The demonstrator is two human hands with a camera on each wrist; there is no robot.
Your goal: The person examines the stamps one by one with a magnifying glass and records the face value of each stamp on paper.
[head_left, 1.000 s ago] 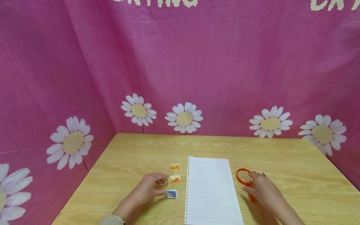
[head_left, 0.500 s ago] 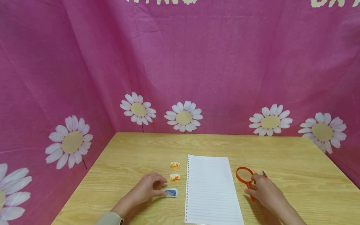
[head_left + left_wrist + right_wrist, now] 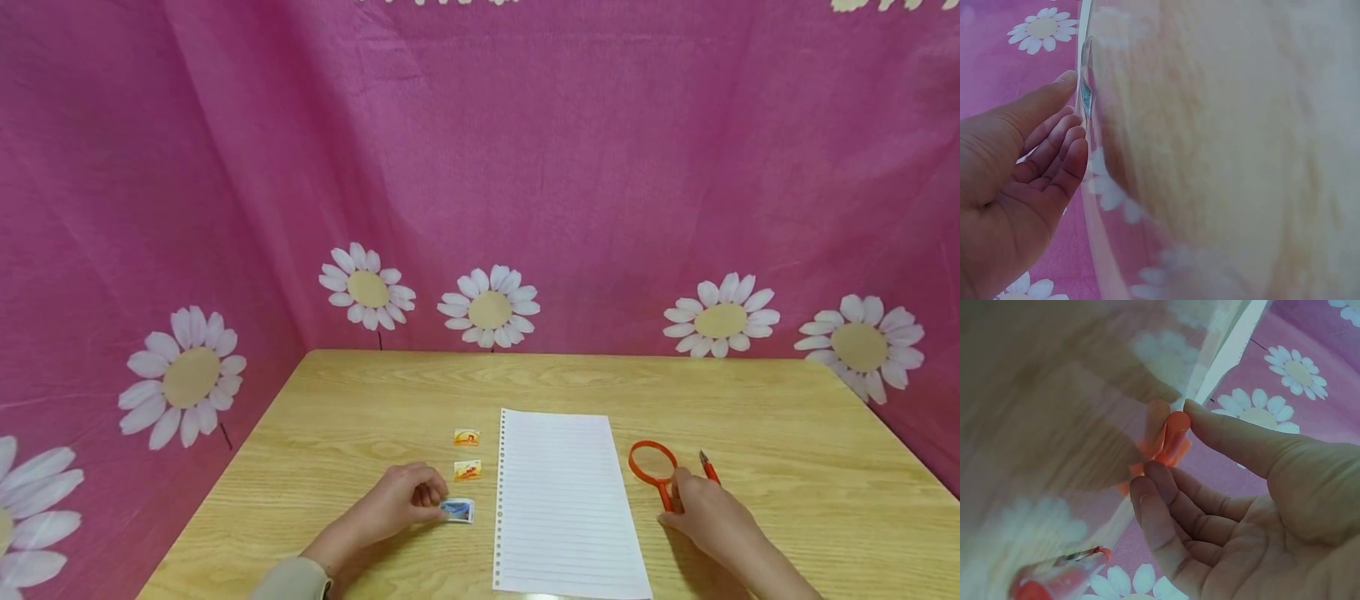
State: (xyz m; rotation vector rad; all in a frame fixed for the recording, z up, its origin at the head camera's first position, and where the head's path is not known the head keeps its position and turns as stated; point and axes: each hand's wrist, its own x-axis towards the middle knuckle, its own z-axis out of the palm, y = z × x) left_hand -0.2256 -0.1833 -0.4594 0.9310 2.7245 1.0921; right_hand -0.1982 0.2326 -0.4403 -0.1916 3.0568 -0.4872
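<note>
With thumb and fingertips, my left hand (image 3: pixel 401 500) pinches the near blue stamp (image 3: pixel 458 511) at its left side; in the left wrist view this stamp (image 3: pixel 1087 94) appears edge-on, slightly bent. Two yellow-orange stamps, a middle one (image 3: pixel 467 471) and a far one (image 3: pixel 467 437), lie beyond it in a column. My right hand (image 3: pixel 708 512) holds the handle of an orange-red magnifying glass (image 3: pixel 652 443), whose round lens rests on the table. In the right wrist view the handle (image 3: pixel 1175 432) sits between thumb and fingertips; its lower end is covered in the head view.
A lined sheet of paper (image 3: pixel 566 500) with punched holes down its left edge lies between the hands. Just right of the magnifying glass is a red pen (image 3: pixel 709 468). Pink cloth (image 3: pixel 585 167) with printed daisies hangs behind the wooden table (image 3: pixel 390 383).
My left thumb and fingers have closed in on the blue stamp's edge. My right hand has slid down to the magnifying glass's handle, uncovering the pen. The view has tilted slightly.
</note>
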